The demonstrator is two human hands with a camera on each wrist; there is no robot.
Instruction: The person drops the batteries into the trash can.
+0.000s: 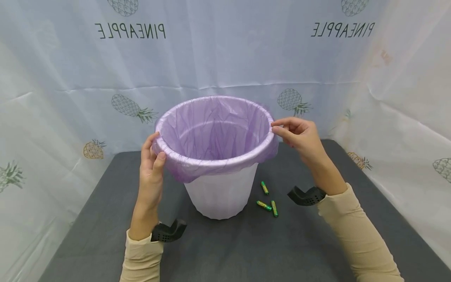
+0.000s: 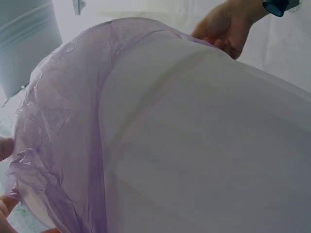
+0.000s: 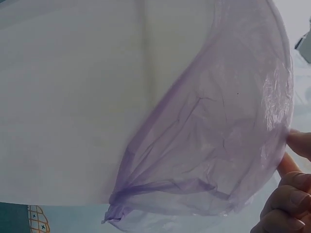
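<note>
A white trash can (image 1: 220,196) stands upright on the table, lined with a thin purple trash bag (image 1: 225,137) whose edge is folded outward over the rim. At the left of the rim, my left hand (image 1: 151,176) holds the bag's edge, thumb toward the front. Across from it, my right hand (image 1: 299,137) pinches the bag at the rim between thumb and fingers. The right wrist view shows a bunched purple corner of the bag (image 3: 116,208) hanging against the white wall. In the left wrist view the folded bag (image 2: 63,126) looks wrinkled near the fingers.
Three green and yellow batteries (image 1: 264,205) lie on the dark grey table (image 1: 225,254), right of the can's base. A pineapple-print curtain (image 1: 225,51) hangs behind and along both sides. Black camera mounts (image 1: 169,231) sit on both wrists.
</note>
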